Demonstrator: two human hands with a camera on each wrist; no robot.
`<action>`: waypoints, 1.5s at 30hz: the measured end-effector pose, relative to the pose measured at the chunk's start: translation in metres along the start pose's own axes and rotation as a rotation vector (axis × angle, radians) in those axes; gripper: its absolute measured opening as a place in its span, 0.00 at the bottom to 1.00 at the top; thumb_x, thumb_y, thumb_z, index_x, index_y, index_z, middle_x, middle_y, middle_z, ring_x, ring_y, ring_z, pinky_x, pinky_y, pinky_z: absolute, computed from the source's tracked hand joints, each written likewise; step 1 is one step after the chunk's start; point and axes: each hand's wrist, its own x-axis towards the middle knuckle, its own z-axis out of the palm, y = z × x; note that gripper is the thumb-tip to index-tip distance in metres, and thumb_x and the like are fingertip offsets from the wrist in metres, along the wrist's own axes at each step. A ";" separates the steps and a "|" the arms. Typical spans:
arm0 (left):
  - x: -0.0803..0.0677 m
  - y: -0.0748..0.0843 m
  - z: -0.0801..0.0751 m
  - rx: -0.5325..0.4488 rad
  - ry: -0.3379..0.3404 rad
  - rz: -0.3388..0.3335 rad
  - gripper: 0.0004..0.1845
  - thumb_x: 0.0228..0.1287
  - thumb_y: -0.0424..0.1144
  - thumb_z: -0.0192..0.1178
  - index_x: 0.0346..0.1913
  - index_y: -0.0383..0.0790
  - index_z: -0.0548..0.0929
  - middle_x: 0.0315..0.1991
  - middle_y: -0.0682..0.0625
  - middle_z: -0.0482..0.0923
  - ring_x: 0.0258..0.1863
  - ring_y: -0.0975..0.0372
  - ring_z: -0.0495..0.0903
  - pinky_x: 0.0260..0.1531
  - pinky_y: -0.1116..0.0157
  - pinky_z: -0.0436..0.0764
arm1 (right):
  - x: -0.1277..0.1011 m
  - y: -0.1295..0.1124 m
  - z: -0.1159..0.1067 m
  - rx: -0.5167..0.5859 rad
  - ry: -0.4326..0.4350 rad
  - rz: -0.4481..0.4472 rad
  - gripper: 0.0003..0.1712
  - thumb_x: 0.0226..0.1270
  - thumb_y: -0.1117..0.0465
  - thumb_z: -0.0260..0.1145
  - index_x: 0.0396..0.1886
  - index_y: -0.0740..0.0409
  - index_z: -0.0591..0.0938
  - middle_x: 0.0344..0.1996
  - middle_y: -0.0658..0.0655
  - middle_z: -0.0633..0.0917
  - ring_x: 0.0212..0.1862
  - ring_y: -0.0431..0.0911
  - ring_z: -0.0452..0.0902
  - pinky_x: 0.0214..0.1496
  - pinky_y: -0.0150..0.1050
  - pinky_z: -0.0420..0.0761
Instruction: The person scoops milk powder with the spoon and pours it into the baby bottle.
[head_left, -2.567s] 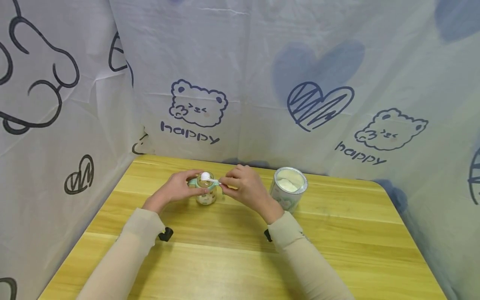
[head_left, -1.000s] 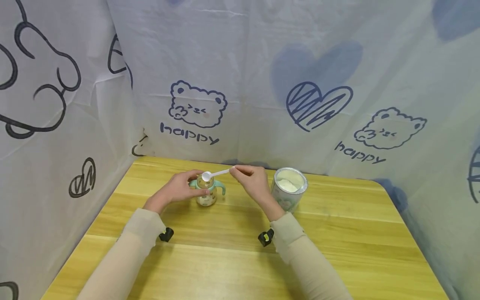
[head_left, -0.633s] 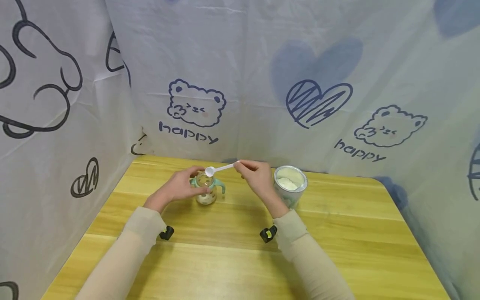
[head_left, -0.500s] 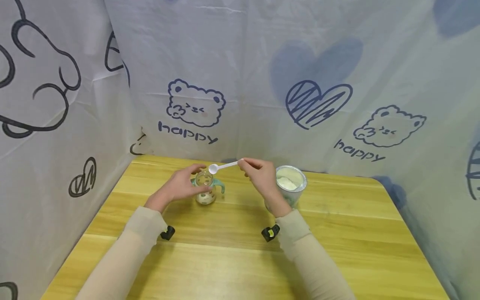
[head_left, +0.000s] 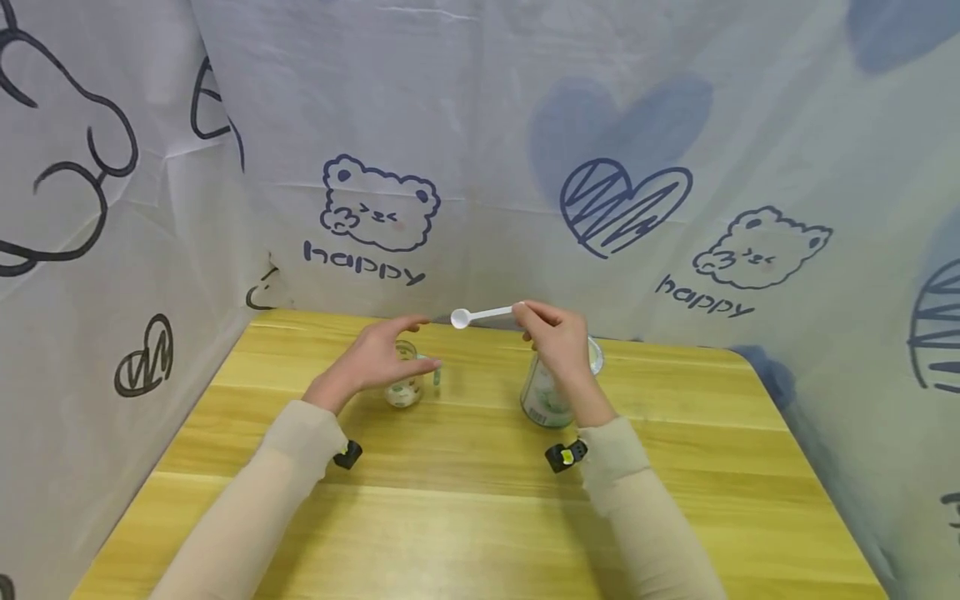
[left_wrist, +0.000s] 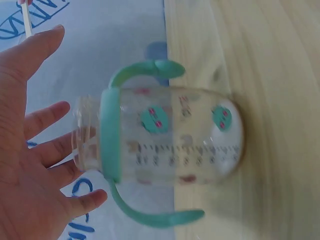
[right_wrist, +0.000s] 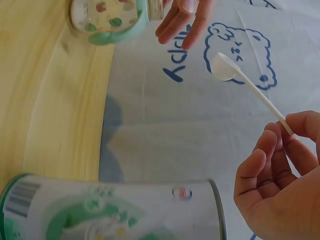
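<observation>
the right hand point(head_left: 558, 342) pinches the scoop point(head_left: 480, 315) by its handle, held level, bowl pointing left, over the surface's point(head_left: 465, 517) far edge between bottle point(head_left: 406, 385) and can point(head_left: 546, 398). the left hand point(head_left: 378, 358), fingers spread, hovers by the upright bottle. the near surface lies bare.

My head view high, looking forward-down over table point(head_left: 465, 508), wrist views close, sideways, both sharing bottle point(left_wrist: 165, 145)

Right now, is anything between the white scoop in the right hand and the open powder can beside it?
Nothing visible. The right hand pinches the white scoop by its handle end, in the air above the table. The powder can stands just below and behind that hand, mouth uncovered. The left hand rests by the handled bottle, off to the side.
</observation>
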 end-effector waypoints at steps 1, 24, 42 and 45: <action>0.002 0.002 0.001 -0.002 -0.006 0.004 0.47 0.61 0.66 0.71 0.79 0.49 0.69 0.72 0.38 0.75 0.48 0.51 0.88 0.63 0.43 0.82 | 0.000 0.000 -0.003 -0.002 0.011 0.005 0.18 0.71 0.49 0.74 0.51 0.56 0.93 0.33 0.47 0.90 0.34 0.45 0.82 0.34 0.31 0.81; 0.039 0.056 0.036 -0.025 -0.092 0.058 0.50 0.61 0.69 0.70 0.81 0.52 0.66 0.78 0.44 0.70 0.77 0.46 0.69 0.76 0.40 0.69 | -0.008 0.020 -0.072 0.080 0.179 0.049 0.20 0.72 0.52 0.73 0.53 0.64 0.90 0.26 0.39 0.88 0.27 0.37 0.79 0.31 0.29 0.82; 0.057 0.077 0.063 -0.081 -0.151 0.125 0.51 0.59 0.69 0.71 0.82 0.53 0.65 0.77 0.43 0.70 0.76 0.47 0.71 0.73 0.40 0.73 | -0.015 0.026 -0.105 0.037 0.265 0.058 0.21 0.72 0.51 0.73 0.53 0.64 0.90 0.26 0.39 0.88 0.28 0.37 0.80 0.31 0.28 0.82; 0.060 0.081 0.067 -0.077 -0.168 0.126 0.52 0.59 0.69 0.71 0.82 0.52 0.65 0.77 0.43 0.70 0.76 0.47 0.71 0.73 0.40 0.73 | -0.015 0.026 -0.109 0.040 0.270 0.064 0.21 0.71 0.52 0.73 0.53 0.64 0.90 0.26 0.39 0.88 0.28 0.37 0.80 0.31 0.27 0.81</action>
